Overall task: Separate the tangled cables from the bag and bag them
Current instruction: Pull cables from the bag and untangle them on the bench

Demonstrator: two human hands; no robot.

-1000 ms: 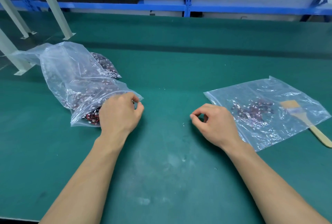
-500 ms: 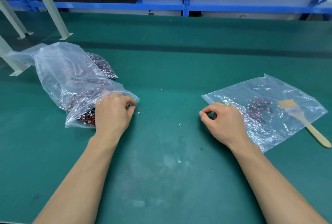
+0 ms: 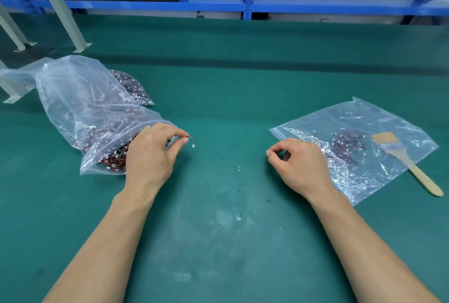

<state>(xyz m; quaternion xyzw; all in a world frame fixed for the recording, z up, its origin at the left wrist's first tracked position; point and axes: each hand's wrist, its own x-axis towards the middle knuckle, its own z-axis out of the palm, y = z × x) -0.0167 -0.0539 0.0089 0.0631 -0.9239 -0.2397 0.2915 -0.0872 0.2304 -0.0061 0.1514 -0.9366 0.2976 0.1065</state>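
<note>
A large clear plastic bag (image 3: 80,98) full of tangled red-and-black cables (image 3: 114,157) lies at the left on the green table. My left hand (image 3: 153,154) is at its open mouth and pinches one small red cable (image 3: 192,142) with a white connector, its end sticking out past my fingertips. A flat clear zip bag (image 3: 379,176) with a small pile of separated cables (image 3: 345,145) lies at the right. My right hand (image 3: 298,164) rests beside that bag's left corner, fingers curled, thumb against forefinger; whether it holds anything is hidden.
A wooden-handled brush (image 3: 410,164) lies partly on the right bag. A second bag of cables (image 3: 131,86) sits behind the large one. Grey stand legs (image 3: 60,9) rise at the far left, and a blue shelf rack (image 3: 247,4) runs along the back.
My left hand has drawn a single red cable out of the large bag's mouth toward the right. My right hand has shifted slightly right, nearer the flat bag.
</note>
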